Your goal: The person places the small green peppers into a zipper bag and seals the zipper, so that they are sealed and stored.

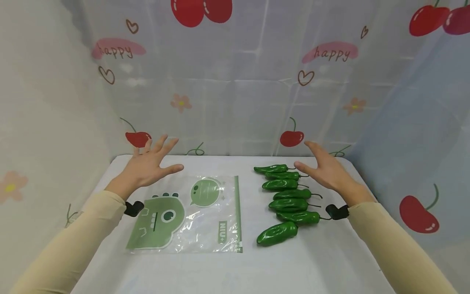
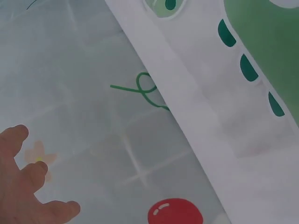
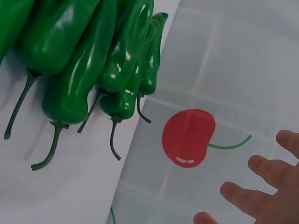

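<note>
My left hand (image 1: pixel 148 165) hovers with spread fingers above the far left of the table, holding nothing. Below it lies a flat, clear zip bag (image 1: pixel 205 228) printed with a green dinosaur, its green zip edge (image 1: pixel 238 212) facing right. My right hand (image 1: pixel 327 167) is raised at the far right, fingers extended and nothing in its grasp. Just left of it, several green peppers (image 1: pixel 291 204) lie in a column, most stems pointing right. The nearest pepper (image 1: pixel 277 234) sits slightly apart and shows no clear stem. In the right wrist view, the fingers (image 3: pixel 247 198) are apart from the peppers (image 3: pixel 77 74).
A white table (image 1: pixel 257 269) carries the bag and peppers. Behind it hangs a pale curtain (image 1: pixel 227 102) printed with cherries, hearts and flowers. Similar sheets close in the left side (image 1: pixel 47 122) and the right side (image 1: pixel 415 155). Dark wrist bands (image 1: pixel 337 212) show at both cuffs.
</note>
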